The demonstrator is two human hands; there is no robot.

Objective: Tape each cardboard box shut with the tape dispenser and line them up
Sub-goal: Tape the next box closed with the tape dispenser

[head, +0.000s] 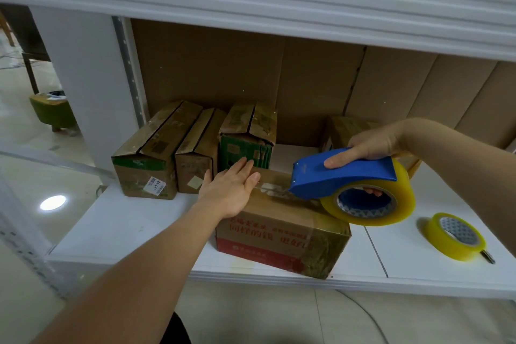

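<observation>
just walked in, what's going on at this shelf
A person is taping a box shut on a white shelf. The left hand lies flat on the box top, and the right hand grips a blue tape dispenser at the top seam. Three taped boxes stand in a row behind. A spare tape roll lies to the right.

The left hand (230,188) lies flat on top of the red-printed box (282,234) at the shelf's (134,220) front edge, fingers (245,167) straight. At three o'clock from it, the right hand (371,144) grips the blue tape dispenser (346,173), whose nose touches the box top. Three taped boxes (192,148) stand in a row at eleven o'clock. A spare tape roll (455,236) lies at four o'clock.
</observation>
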